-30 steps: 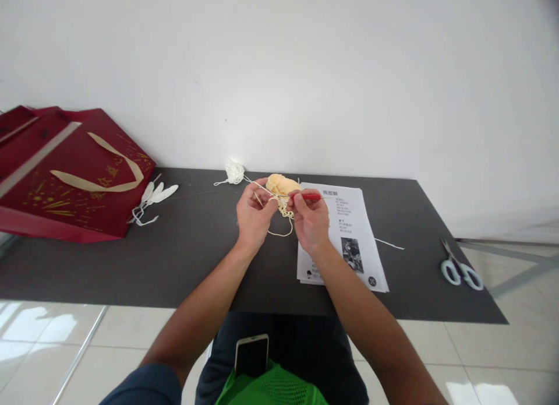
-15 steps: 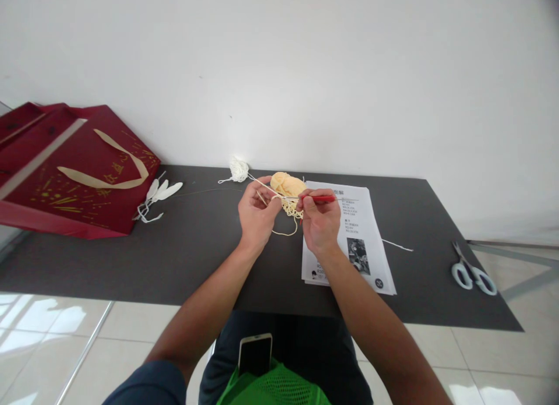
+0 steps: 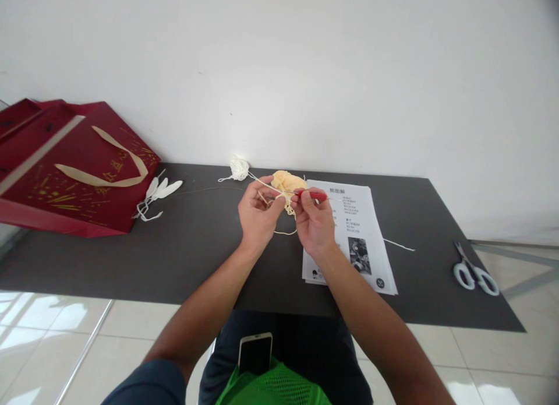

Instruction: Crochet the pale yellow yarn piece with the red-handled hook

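Observation:
My right hand (image 3: 315,223) is closed around the red handle of a crochet hook (image 3: 315,195), whose thin metal tip points left. Facing it, my left hand (image 3: 259,214) pinches a small piece of white yarn work between thumb and fingers, with strands of white yarn (image 3: 262,180) stretched over it. The hook's tip meets the yarn at the left fingertips; the exact stitch is too small to make out. Those strands run back to a white yarn ball (image 3: 239,168). Just behind my hands lies a peach yarn bundle (image 3: 289,182), partly hidden by my fingers.
Printed sheets (image 3: 373,236) lie under and beside my right wrist. Scissors (image 3: 475,271) rest near the table's right end. At left are white leaf-shaped pieces (image 3: 162,190) and a red gift bag (image 3: 82,172). A phone (image 3: 255,354) sits at my lap, and a wall stands behind the table (image 3: 196,247).
My right hand has shifted slightly left with the crochet hook, bringing it closer to my left hand. The left hand has barely moved, still pinching the yarn work.

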Demonstrator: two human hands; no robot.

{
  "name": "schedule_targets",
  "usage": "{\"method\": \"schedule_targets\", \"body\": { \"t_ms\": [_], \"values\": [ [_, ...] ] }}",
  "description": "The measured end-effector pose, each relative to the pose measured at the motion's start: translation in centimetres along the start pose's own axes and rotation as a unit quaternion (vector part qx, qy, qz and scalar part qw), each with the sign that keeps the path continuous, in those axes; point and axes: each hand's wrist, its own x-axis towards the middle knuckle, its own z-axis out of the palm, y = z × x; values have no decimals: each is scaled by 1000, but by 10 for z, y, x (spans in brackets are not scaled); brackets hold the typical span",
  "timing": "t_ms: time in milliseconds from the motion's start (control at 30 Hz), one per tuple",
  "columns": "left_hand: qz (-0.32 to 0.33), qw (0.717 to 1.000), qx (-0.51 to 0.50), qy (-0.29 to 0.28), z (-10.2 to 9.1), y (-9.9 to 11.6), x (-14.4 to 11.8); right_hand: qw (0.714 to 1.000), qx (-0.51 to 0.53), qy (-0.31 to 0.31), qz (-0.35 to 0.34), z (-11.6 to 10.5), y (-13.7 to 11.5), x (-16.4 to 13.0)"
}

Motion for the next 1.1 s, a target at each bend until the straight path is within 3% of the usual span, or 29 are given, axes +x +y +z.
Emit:
{"method": "schedule_targets", "body": {
  "t_ms": [300,800,1100],
  "values": [
    [3,999,-39,-18,-1,-1,-1,999,32,3,42,1,-2,0],
    [-7,999,-40,-11,0,0,-1,997,50,-8,56,3,-5,-3],
    [40,999,8,10,1,2,-2,999,-6,-44,-20,1,-9,-3]
  ]
}}
